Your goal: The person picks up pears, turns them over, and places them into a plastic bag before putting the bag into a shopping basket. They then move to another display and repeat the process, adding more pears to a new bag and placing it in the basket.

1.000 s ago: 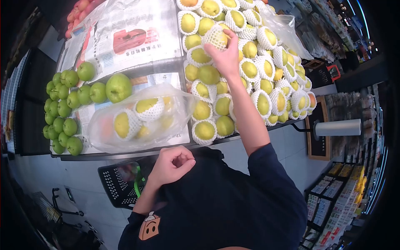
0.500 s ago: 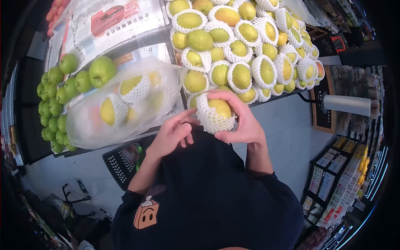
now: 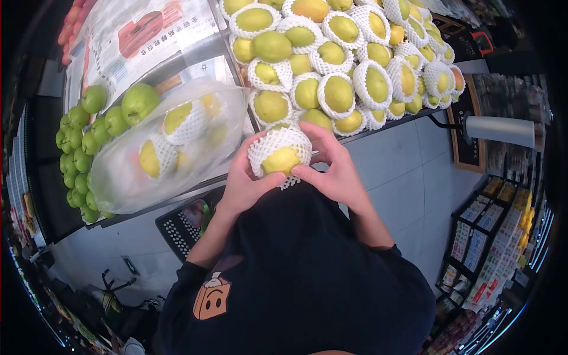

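Observation:
A round yellow fruit (image 3: 280, 160) in a white foam net sits between my two hands, close to the front of my shirt. My left hand (image 3: 242, 184) holds its left side, with the thumb against the lower edge. From the right, my right hand (image 3: 331, 171) grips it, the thumb near the other thumb and the fingers behind. The yellow skin shows through the net's opening toward me. A clear plastic bag (image 3: 118, 186) with several netted fruits lies to the left on the stand.
Netted yellow-green fruits (image 3: 339, 93) are piled beyond my hands. Green apples (image 3: 140, 103) lie at the left beside printed paper (image 3: 171, 35). A dark basket (image 3: 180, 231) is below the stand edge. Shelves (image 3: 473, 236) stand on the right.
My left hand has closed onto the fruit, which my right hand alone held before. The fruit has moved slightly left and turned, its yellow face now toward me.

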Demonstrator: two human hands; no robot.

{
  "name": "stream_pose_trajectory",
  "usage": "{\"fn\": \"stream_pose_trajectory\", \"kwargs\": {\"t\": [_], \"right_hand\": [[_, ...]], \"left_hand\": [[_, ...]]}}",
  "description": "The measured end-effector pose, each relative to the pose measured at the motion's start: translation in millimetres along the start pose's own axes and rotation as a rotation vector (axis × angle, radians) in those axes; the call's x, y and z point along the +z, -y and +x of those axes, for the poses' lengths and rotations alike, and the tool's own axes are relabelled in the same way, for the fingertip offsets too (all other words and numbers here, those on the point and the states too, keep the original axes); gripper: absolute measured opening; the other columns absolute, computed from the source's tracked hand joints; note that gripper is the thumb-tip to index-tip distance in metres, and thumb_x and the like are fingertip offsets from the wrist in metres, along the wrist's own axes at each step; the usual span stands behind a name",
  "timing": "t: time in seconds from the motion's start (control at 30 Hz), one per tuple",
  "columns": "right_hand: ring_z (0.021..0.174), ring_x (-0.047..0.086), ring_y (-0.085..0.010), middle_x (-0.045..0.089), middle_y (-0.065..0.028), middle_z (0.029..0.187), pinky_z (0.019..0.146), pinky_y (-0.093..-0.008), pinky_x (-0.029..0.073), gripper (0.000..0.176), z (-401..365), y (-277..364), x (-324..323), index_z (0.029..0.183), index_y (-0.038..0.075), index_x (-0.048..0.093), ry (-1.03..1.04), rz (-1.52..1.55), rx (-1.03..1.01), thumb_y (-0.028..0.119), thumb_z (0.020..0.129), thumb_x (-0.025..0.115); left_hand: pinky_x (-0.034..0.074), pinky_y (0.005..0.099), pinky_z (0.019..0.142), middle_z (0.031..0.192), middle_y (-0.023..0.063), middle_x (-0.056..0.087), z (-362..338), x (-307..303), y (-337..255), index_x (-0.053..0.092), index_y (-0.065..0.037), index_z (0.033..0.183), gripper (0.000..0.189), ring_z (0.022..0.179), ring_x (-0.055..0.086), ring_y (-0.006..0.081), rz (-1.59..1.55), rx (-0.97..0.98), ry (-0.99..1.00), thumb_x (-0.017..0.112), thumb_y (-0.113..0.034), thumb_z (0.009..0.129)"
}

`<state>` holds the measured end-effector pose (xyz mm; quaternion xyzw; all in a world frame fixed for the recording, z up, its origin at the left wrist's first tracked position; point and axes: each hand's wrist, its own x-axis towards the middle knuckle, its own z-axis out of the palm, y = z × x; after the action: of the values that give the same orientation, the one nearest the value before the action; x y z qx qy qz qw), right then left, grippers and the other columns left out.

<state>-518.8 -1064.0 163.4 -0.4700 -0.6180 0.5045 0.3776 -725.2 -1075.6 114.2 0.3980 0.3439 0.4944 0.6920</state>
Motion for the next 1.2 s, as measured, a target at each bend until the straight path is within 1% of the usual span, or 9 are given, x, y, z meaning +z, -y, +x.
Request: {"fn": "stream_pose_trajectory", "kwargs": {"t": [0.17, 0.37, 0.47, 0.6, 0.73, 0.9, 1.03, 1.07, 1.2], "right_hand": [[0.083, 0.059, -0.0043, 0.066, 0.0, 0.1, 0.069, -0.0206, 0.049, 0.034, 0.5, -16.7, -0.2, 0.129, 0.001, 0.061, -0.054, 0.241, 0.028, 0.006, 0.095, 0.063], [0.08, 0.055, -0.0021, 0.064, 0.0018, 0.098, 0.067, -0.0191, 0.047, 0.029, 3.1, -20.1, 0.5, 0.126, 0.001, 0.063, -0.063, 0.391, 0.085, 0.007, 0.098, 0.06], [0.099, 0.06, -0.0113, 0.063, -0.0057, 0.117, 0.08, -0.0271, 0.052, 0.047, 3.7, -14.5, -8.0, 0.134, 0.002, 0.057, -0.026, 0.149, 0.044, 0.014, 0.091, 0.073], [0.137, 0.042, -0.0356, 0.042, -0.0182, 0.148, 0.111, -0.0463, 0.038, 0.101, 6.0, 23.7, -13.7, 0.147, 0.008, 0.041, 0.124, -0.353, -0.26, 0.023, 0.062, 0.093], [0.132, 0.046, -0.0359, 0.046, -0.0171, 0.144, 0.107, -0.0461, 0.043, 0.095, 10.8, 39.4, -2.0, 0.144, 0.008, 0.047, 0.336, -0.563, -0.347, 0.015, 0.059, 0.09], [0.122, 0.055, -0.0326, 0.054, -0.0152, 0.135, 0.104, -0.0404, 0.046, 0.081, 23.7, 44.7, 0.7, 0.136, 0.006, 0.052, 0.308, -0.425, -0.396, 0.005, 0.061, 0.081], [0.117, 0.059, -0.0237, 0.058, -0.0138, 0.128, 0.103, -0.0348, 0.044, 0.08, 31.1, 48.9, 1.0, 0.136, 0.001, 0.051, 0.306, 0.076, -0.271, 0.011, 0.062, 0.079], [0.117, 0.057, -0.0188, 0.058, -0.0118, 0.125, 0.102, -0.0329, 0.043, 0.08, 35.3, 51.2, 4.8, 0.137, -0.001, 0.048, 0.314, 0.188, -0.263, 0.015, 0.064, 0.078], [0.115, 0.056, -0.0179, 0.058, -0.0097, 0.123, 0.1, -0.0316, 0.044, 0.072, 68.8, 87.6, 28.0, 0.138, 0.0, 0.046, 0.536, 0.364, -0.175, 0.017, 0.074, 0.074]], "left_hand": [[0.044, 0.0343, 0.106, 0.136, 0.0117, 0.056, -0.8, -7.3, 0.2, 0.041, 0.003, 0.143, 0.074, 0.124, 0.055, 0.0188, -0.158, -0.085, 0.001, 0.08, -0.013, 0.082], [0.043, 0.0361, 0.108, 0.136, 0.0135, 0.057, -6.3, -13.7, 12.4, 0.041, 0.005, 0.144, 0.077, 0.125, 0.056, 0.021, -0.31, -0.141, -0.005, 0.08, -0.023, 0.083], [0.044, 0.0353, 0.106, 0.134, 0.0129, 0.058, -3.8, -13.9, 12.0, 0.043, 0.004, 0.142, 0.074, 0.123, 0.057, 0.02, -0.318, -0.149, -0.014, 0.08, -0.023, 0.084], [0.046, 0.0336, 0.102, 0.128, 0.0102, 0.061, -0.2, -11.5, 3.7, 0.048, 0.003, 0.137, 0.065, 0.116, 0.059, 0.0167, -0.14, -0.126, 0.03, 0.079, -0.02, 0.085], [0.05, 0.0306, 0.094, 0.122, 0.007, 0.062, -5.2, -2.4, -6.1, 0.049, 0.003, 0.134, 0.058, 0.108, 0.06, 0.0136, 0.058, -0.094, 0.048, 0.077, -0.016, 0.086], [0.053, 0.0229, 0.072, 0.117, 0.0049, 0.062, -25.7, -11.1, -29.3, 0.048, 0.005, 0.135, 0.058, 0.102, 0.062, 0.0094, -0.049, -0.157, 0.107, 0.074, -0.02, 0.088], [0.048, 0.0183, 0.054, 0.106, 0.0118, 0.072, -50.8, -26.7, -50.5, 0.056, 0.006, 0.129, 0.068, 0.078, 0.071, 0.0131, -0.002, -0.068, 0.075, 0.057, -0.052, 0.095], [0.044, 0.0172, 0.048, 0.1, 0.0151, 0.074, -55.8, -28.5, -45.7, 0.059, 0.009, 0.124, 0.077, 0.068, 0.071, 0.0159, 0.01, 0.026, 0.024, 0.041, -0.062, 0.099], [0.038, 0.0184, 0.043, 0.091, 0.0194, 0.073, -57.9, -34.1, -54.7, 0.061, 0.01, 0.116, 0.062, 0.064, 0.07, 0.0182, -0.296, 0.026, -0.064, 0.032, -0.045, 0.105]]}}
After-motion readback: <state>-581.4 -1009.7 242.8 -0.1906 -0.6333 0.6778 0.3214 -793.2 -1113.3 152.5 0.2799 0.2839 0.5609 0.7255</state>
